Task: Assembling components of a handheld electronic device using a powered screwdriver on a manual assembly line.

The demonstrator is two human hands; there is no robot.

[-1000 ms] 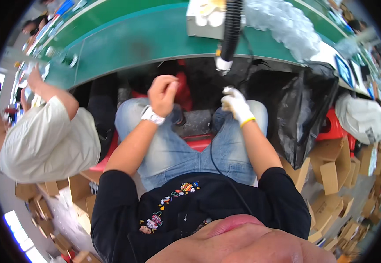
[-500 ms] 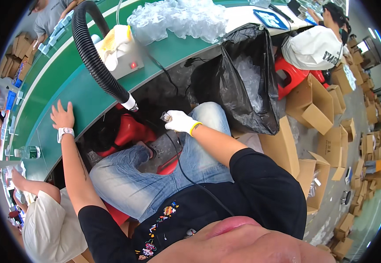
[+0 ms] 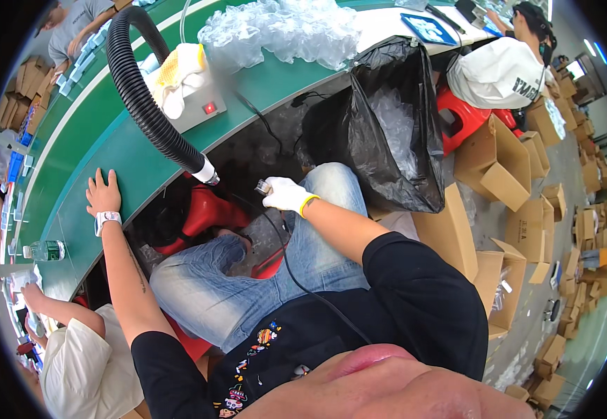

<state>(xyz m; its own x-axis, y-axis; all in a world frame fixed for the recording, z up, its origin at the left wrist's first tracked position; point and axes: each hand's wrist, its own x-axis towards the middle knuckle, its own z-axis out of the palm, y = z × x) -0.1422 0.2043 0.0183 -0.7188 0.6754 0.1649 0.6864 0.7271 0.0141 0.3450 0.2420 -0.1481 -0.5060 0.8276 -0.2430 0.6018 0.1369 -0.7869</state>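
My left hand (image 3: 102, 193), bare and with a watch (image 3: 107, 221) on its wrist, rests flat on the green workbench (image 3: 130, 173) near its front edge, holding nothing. Over my lap, my right hand (image 3: 288, 195) wears a white glove with a yellow cuff. Its fingers are closed on a small clear piece (image 3: 263, 186), too small to name exactly. A black flexible hose (image 3: 139, 105) arches down from the bench, its silver nozzle (image 3: 207, 174) ending to the left of the gloved hand.
A white box with a lit red switch (image 3: 202, 103) carries gloves. Behind it lie clear plastic bags (image 3: 275, 31). A black bin bag (image 3: 338, 133) and cardboard boxes (image 3: 492, 160) stand to the right. A bottle (image 3: 45, 250) lies on the bench; a co-worker's arm (image 3: 69, 312) is near it.
My left hand has shifted slightly right and nearer along the bench, its fingers less spread. The gloved right hand has stayed nearly in place with its clear piece.
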